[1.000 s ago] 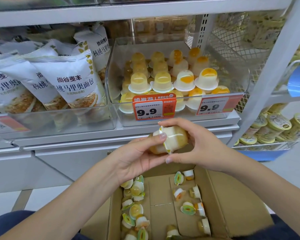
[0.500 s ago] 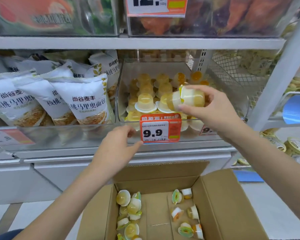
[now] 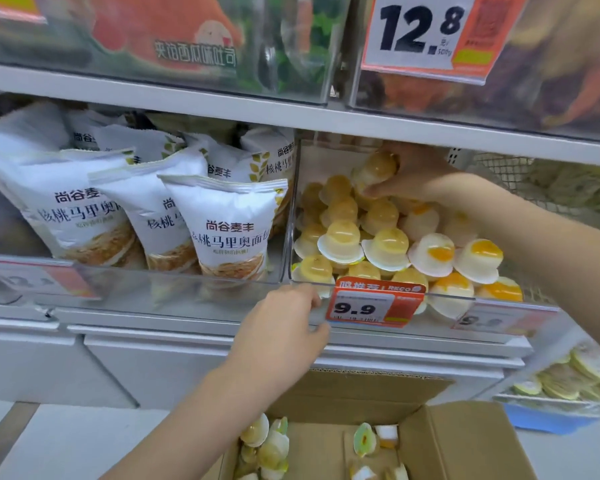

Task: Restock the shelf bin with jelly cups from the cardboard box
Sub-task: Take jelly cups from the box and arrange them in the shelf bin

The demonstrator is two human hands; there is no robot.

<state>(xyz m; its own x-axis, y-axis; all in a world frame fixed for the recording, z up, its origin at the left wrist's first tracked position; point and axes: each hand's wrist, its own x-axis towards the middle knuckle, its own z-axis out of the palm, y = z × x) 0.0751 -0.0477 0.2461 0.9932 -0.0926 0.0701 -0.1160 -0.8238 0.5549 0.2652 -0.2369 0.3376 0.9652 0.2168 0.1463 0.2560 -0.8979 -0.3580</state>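
Within a second the right hand (image 3: 409, 174) had carried its gripped jelly cup (image 3: 378, 168) from above the cardboard box (image 3: 465, 441) deep into the shelf bin (image 3: 361, 299), nearly placed, while the left hand (image 3: 284, 327) pinched the bin's front edge.

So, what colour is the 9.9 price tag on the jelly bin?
Orange-red with a white panel, clearest in the head view.

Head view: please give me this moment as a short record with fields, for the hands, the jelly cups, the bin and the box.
right hand: holds a jelly cup over the back rows, inside the shelf bin
left hand: fingers at the bin's front edge, beside the 9.9 price tag
bin contents: jelly cups in rows, domes up
cardboard box: open, below the shelf, loose jelly cups inside
left neighbour: white bread bags
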